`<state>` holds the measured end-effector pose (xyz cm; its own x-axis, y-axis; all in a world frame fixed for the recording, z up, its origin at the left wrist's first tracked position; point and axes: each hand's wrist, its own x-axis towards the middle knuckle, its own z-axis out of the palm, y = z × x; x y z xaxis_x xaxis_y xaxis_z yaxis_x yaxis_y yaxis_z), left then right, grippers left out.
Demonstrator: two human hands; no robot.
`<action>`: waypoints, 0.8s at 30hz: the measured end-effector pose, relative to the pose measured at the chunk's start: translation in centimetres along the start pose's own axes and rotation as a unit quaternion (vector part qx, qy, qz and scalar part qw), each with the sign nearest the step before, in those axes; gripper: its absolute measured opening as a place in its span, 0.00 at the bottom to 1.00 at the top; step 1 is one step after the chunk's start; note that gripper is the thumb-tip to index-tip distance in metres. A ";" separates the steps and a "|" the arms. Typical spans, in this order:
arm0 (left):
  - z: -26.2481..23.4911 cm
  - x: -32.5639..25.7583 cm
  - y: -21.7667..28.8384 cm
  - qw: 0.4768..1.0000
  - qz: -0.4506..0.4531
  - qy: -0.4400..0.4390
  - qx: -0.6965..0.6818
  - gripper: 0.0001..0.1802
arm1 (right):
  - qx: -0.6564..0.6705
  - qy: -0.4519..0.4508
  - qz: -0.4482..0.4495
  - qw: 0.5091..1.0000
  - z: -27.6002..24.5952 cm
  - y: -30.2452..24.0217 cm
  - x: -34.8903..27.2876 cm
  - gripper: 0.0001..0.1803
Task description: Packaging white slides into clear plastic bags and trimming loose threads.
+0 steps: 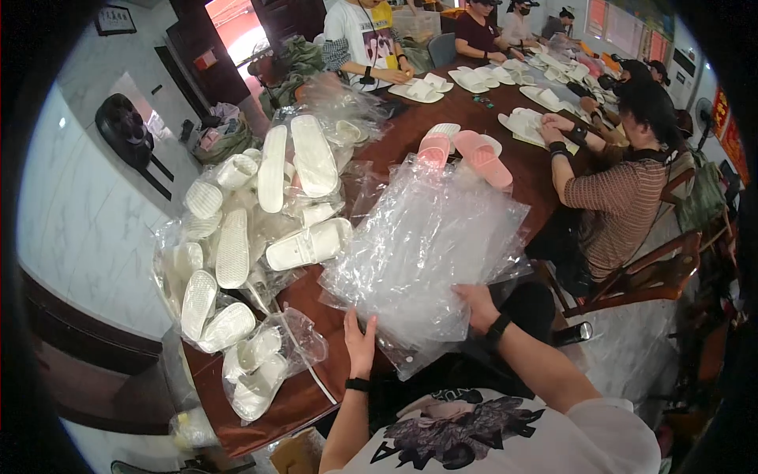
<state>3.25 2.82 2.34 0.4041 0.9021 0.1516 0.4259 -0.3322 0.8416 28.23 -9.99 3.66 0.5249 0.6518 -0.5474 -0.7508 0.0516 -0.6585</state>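
A thick stack of clear plastic bags lies in front of me on the brown table. My left hand is at the stack's near left edge, its fingers stretched up and the thumb apart, with nothing in it. At the stack's right edge, my right hand is closed on the plastic bags, some fingers hidden. Two pink slippers lie just past the bags, a left one and a right one, with white slippers under them. To the left is a heap of white slippers, many in clear bags.
The brown table runs away from me. A co-worker in a striped top sits at the right, hands on white slippers. Another person works across the table. A wooden chair stands at the right; more people sit farther back.
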 end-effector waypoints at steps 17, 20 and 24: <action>-10.3 28.4 14.0 0.946 0.252 0.050 0.197 0.10 | -0.312 -0.085 -0.129 0.937 0.2 -19.6 -10.8 0.14; -6.0 40.1 19.5 0.885 0.352 0.000 0.305 0.23 | -0.241 -0.046 -0.059 0.968 -5.9 -19.5 -5.0 0.14; 4.3 52.7 19.8 0.783 0.441 0.061 0.435 0.44 | -0.059 0.082 -0.023 0.995 -3.2 -18.1 -1.1 0.12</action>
<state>36.50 42.58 24.75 0.7942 0.2185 0.5671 0.4360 -0.8548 -0.2813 42.48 -14.11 14.50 0.6232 0.5185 -0.5854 -0.6767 -0.0176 -0.7360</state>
